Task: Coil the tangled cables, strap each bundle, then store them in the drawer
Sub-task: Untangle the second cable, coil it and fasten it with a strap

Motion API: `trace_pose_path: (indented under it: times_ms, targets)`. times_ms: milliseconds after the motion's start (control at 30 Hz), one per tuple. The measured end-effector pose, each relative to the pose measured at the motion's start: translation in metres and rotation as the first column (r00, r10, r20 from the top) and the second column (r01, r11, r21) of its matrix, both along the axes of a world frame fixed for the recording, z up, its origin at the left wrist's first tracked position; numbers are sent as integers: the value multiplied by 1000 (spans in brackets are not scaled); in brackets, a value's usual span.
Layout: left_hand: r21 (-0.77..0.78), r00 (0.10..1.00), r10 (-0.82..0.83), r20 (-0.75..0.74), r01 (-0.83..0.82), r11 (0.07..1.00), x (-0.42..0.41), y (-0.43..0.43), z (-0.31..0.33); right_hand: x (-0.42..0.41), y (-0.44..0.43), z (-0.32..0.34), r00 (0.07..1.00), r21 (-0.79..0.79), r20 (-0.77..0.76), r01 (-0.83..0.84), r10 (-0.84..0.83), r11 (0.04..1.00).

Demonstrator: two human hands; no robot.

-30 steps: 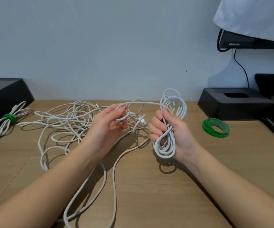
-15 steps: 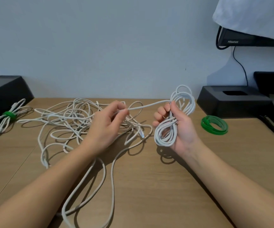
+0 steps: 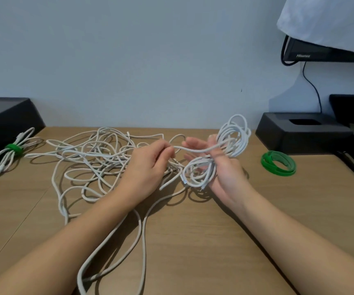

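A tangle of white cables sprawls over the wooden desk, with long loops running toward me. My right hand holds a white coil above the desk, its thumb pressed over the strands and its fingers partly spread. My left hand pinches the free strand of that same cable just left of the coil. A finished white bundle with a green strap lies at the far left. Loose green straps lie on the desk to the right.
A black box stands at the left edge of the desk. A black stand and other dark devices sit at the back right, under a monitor draped with white cloth. No drawer is in view.
My left hand has moved right along the strand toward the coil. My right hand has shifted right with the coil and its fingers have loosened and spread.
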State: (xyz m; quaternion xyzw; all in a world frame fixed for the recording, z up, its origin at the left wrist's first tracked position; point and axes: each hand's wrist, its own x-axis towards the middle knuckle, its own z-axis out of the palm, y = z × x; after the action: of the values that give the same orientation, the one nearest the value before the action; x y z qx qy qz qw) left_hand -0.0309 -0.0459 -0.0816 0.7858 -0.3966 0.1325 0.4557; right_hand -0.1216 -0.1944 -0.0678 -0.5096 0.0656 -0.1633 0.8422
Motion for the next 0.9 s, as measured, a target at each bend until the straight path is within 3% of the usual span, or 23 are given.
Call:
trace_pose_path:
  times_ms: [200, 300, 400, 700, 900]
  targets:
    - [-26, 983, 39, -181, -45, 999, -3, -6, 2, 0, 6, -1, 997, -164, 63, -27, 38, 986]
    - [-116, 941, -13, -339, -29, 993, -1, -4, 4, -1, 5, 0, 996, -225, 85, -6, 26, 974]
    - [-129, 920, -47, -388, -3, 992, -4, -4, 6, 1, 6, -1, 994, -331, 104, 62, -29, 941]
    - [-78, 921, -35, -388, 5, 997, -1, -4, 7, 4, 3, -5, 991, -394, 122, 91, -46, 914]
    - [106, 984, -101, -147, 117, 988, 0, -2, 2, 5, 4, -5, 993, -236, 36, 120, -115, 964]
